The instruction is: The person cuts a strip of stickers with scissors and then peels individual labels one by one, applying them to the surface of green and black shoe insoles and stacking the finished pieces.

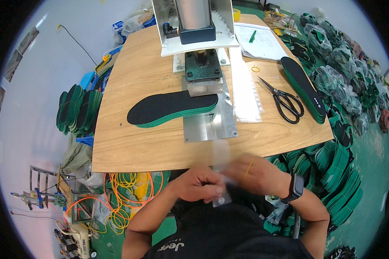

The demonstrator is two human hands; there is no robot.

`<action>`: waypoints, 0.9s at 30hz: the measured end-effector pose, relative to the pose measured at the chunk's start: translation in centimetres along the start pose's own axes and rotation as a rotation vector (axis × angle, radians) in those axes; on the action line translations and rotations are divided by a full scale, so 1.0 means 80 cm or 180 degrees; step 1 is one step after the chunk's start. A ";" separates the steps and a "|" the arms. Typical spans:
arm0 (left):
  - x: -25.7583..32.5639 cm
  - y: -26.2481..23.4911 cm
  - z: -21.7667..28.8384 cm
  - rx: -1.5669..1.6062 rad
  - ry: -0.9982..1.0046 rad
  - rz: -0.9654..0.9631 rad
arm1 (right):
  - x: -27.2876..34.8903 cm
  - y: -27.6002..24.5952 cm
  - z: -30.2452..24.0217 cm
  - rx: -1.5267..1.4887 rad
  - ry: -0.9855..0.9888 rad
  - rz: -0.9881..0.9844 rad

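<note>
My left hand (198, 184) is closed on a narrow translucent film strip (222, 199) just off the table's near edge. The strip's lower end carries a small round pale mark; its upper part is blurred. My right hand (258, 176) is beside the strip, its fingers smeared by motion, so I cannot tell whether they grip it. On the table ahead, a stack of black-topped green insoles (170, 108) lies crosswise over a metal plate (207, 129). One end of the stack lies at the metal block (205, 87) of a press (197, 36).
Right of the press lie long film strips (245, 93), black-handled scissors (288, 105), another insole stack (303, 88), a rubber band (255, 69) and a notebook (263, 48) with a green pen (252, 36). Insole bundles (75, 108) stand at left; more piles (337, 181) lie right, hoses (121, 196) below.
</note>
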State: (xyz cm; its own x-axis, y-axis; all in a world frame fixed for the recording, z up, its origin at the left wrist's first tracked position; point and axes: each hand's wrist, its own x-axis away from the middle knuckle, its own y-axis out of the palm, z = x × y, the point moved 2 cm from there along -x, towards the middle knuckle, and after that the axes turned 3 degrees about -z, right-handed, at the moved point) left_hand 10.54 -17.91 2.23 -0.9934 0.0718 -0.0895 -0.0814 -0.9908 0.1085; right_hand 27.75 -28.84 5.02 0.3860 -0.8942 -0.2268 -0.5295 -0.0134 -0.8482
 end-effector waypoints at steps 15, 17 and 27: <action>0.020 -0.018 0.015 0.0034 0.0082 0.2233 | -0.025 0.012 -0.015 -0.2451 0.1091 0.0890; 0.023 -0.018 0.011 0.0046 0.0132 0.2268 | -0.044 0.038 -0.008 -0.3164 0.1178 0.1292; 0.029 -0.049 0.011 -0.0416 0.0108 0.2898 | -0.084 0.048 0.009 -0.2954 0.1473 0.1966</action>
State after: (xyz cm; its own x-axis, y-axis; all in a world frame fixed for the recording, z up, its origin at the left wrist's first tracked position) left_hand 8.48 -13.79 2.50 -0.6666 -0.7435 -0.0534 0.7427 -0.6685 0.0388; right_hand 23.62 -22.56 2.93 -0.3305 -0.9363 -0.1189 -0.9438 0.3264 0.0529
